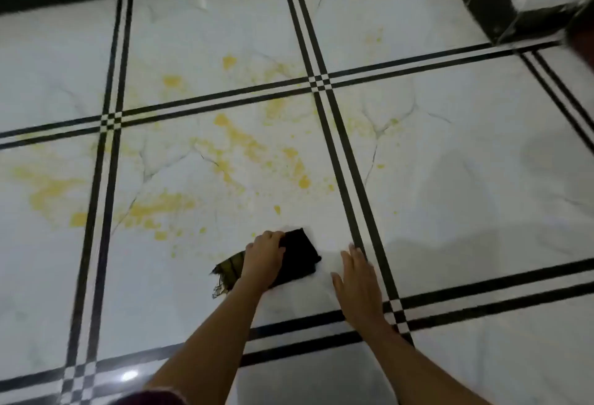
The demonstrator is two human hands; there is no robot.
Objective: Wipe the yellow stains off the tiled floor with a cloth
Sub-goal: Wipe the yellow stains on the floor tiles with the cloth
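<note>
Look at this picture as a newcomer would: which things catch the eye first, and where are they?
Yellow stains splash across the white tiled floor, mostly middle and left. Below them, the left hand holds a dark cloth on the floor; the right hand lies flat beside it.

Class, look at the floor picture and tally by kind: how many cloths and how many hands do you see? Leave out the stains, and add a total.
Cloths: 1, the dark cloth
Hands: 2, the left hand on the cloth, the right hand flat on the tiled floor
Total: 3
</note>
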